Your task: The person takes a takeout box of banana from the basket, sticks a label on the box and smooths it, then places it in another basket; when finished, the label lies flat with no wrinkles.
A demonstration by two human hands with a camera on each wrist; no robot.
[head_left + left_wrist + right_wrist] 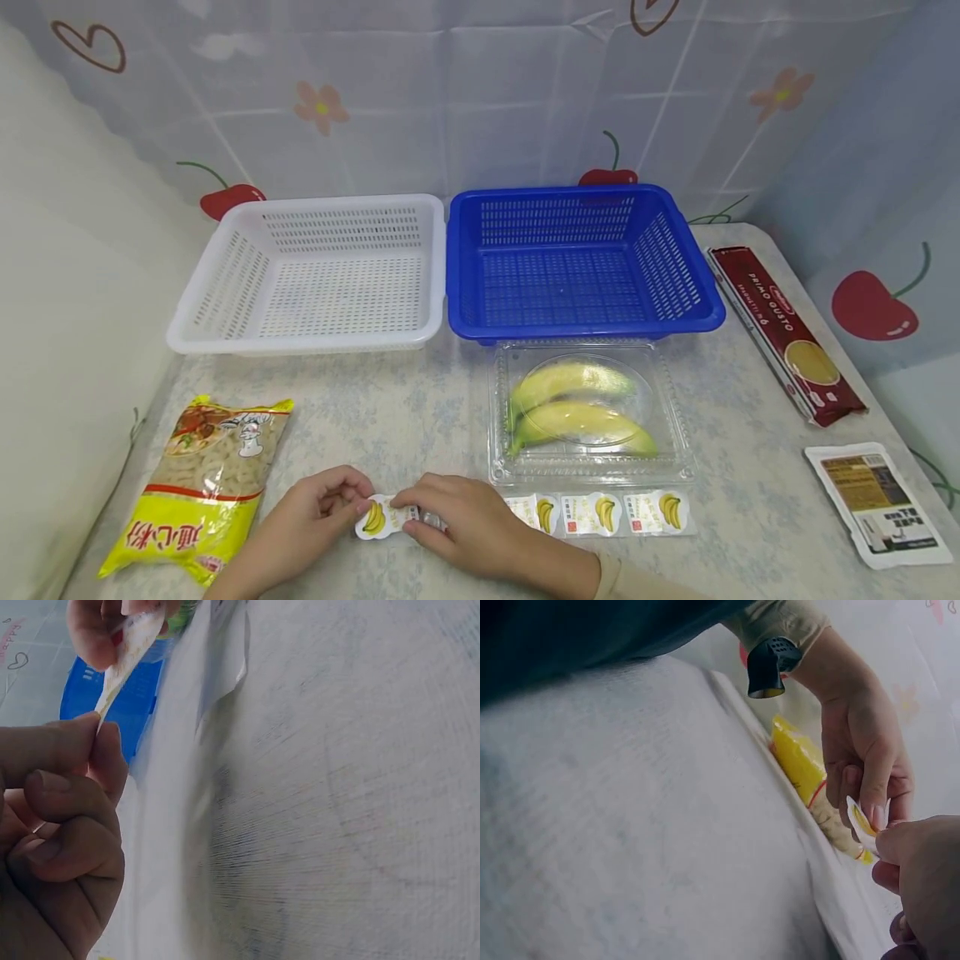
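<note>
Between the two hands is a banana sticker, white-edged with yellow bananas printed on it. My left hand pinches its left end between thumb and forefinger. At its other end, the fingertips of my right hand pinch it too, covering part of the print. Seen edge-on in the left wrist view, the sticker stretches between both sets of fingertips, raised off the table. A strip of more banana stickers lies to the right, partly under my right hand. Behind it sits a clear plastic clamshell with two bananas inside.
A white basket and a blue basket stand side by side at the back. A bag of ring-shaped pasta lies at left. On the right are a red spaghetti pack and a white flat packet.
</note>
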